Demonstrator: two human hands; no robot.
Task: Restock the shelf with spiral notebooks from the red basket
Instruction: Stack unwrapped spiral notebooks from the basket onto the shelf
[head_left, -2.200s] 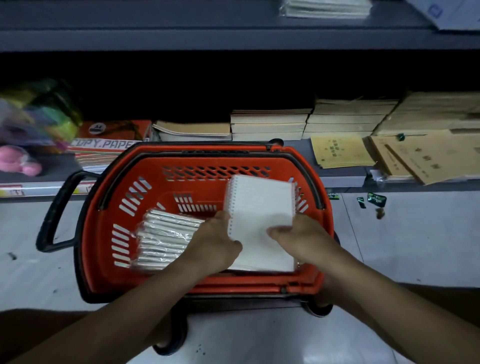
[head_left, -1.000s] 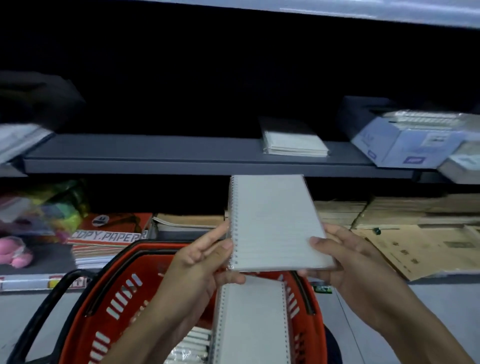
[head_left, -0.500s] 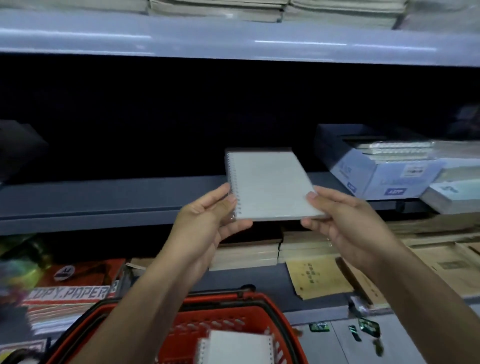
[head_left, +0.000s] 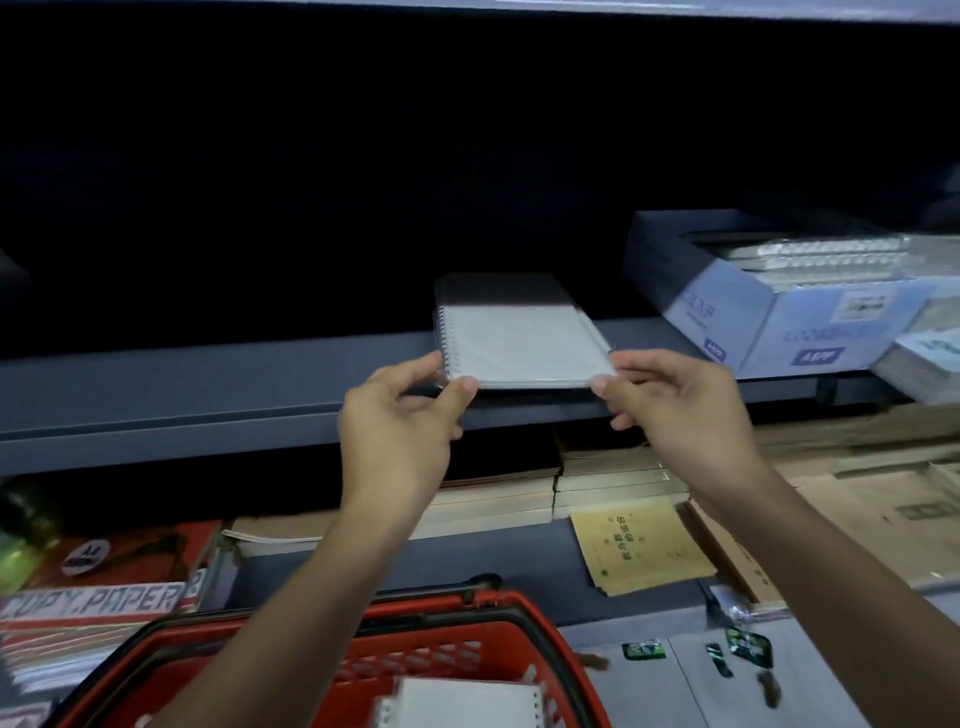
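Observation:
A white spiral notebook (head_left: 519, 343) in clear wrap lies flat over the grey middle shelf (head_left: 208, 384), its far half in shadow. My left hand (head_left: 400, 421) pinches its near left corner by the spiral. My right hand (head_left: 680, 400) pinches its near right corner. I cannot tell whether it rests on the small stack under it. The red basket (head_left: 467, 649) sits on the floor below, with another white spiral notebook (head_left: 467, 701) in it.
A blue open box (head_left: 753, 317) of wrapped notebooks stands on the same shelf to the right. The lower shelf holds stacked exercise books (head_left: 613, 478), yellow booklets (head_left: 639, 545) and red copy-paper packs (head_left: 104, 587). The shelf's back is dark.
Both hands lifted the notebook out of the basket, raised it to the middle shelf and pushed it forward and flat over the shelf. My view tilted up.

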